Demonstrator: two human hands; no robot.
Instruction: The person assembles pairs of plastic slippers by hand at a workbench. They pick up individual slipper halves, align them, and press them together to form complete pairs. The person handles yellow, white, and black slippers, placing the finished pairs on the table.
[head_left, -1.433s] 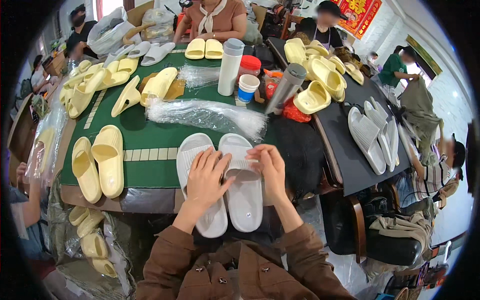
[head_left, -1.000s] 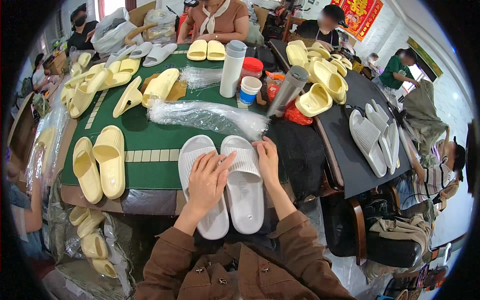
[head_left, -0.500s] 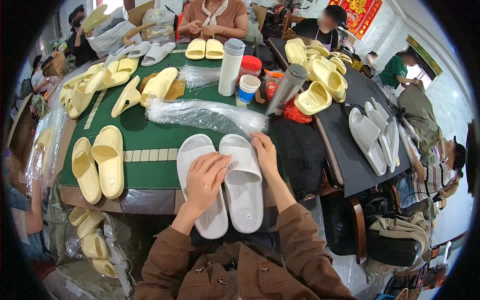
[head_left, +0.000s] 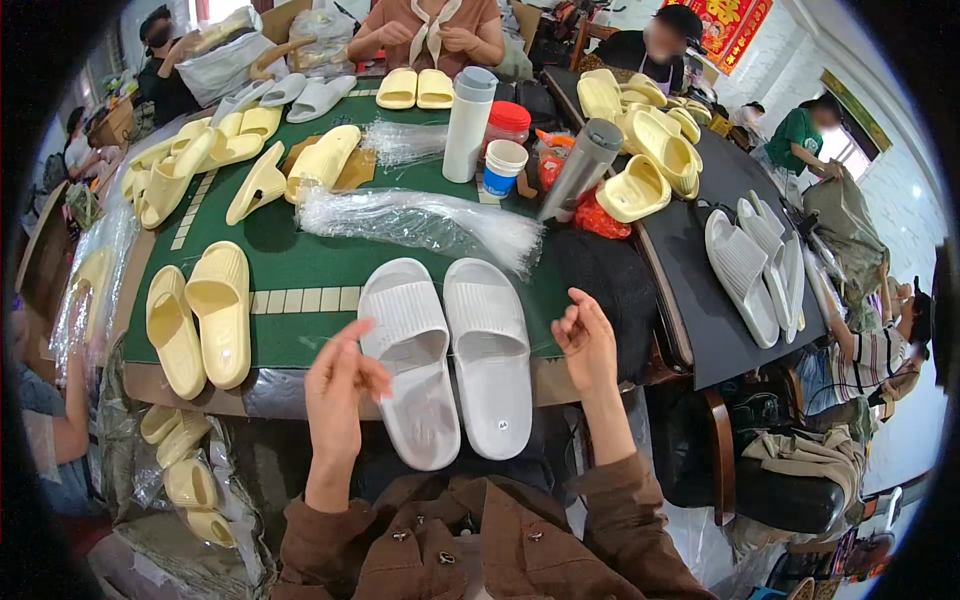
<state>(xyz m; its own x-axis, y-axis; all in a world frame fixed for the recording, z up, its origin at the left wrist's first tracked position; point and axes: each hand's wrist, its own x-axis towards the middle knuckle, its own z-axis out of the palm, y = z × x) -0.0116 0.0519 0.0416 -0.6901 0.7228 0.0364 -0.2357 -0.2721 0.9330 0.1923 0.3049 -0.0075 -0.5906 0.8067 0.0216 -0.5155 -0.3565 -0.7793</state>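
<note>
A pair of light grey slide slippers lies side by side at the table's near edge, toes pointing away from me. The left slipper (head_left: 402, 318) and right slipper (head_left: 488, 318) are close together, heels overhanging the edge. My left hand (head_left: 340, 385) is just left of the left slipper, fingers apart and holding nothing visible. My right hand (head_left: 588, 345) is raised to the right of the right slipper, clear of it, fingers loosely bent with nothing visible in them. Beyond the slippers lies a bundle of thin clear plastic strips (head_left: 420, 222).
A yellow slipper pair (head_left: 222, 315) sits left on the green tabletop (head_left: 300, 365); more yellow slippers (head_left: 165, 185) lie farther back. A white bottle (head_left: 468, 125), paper cup (head_left: 502, 168) and grey bottle (head_left: 583, 170) stand behind the bundle. Grey slippers (head_left: 742, 275) rest on the black table; people surround the tables.
Both hands have left the grey slippers and moved apart, the left hand leftward and the right hand rightward. The slippers stay side by side.
</note>
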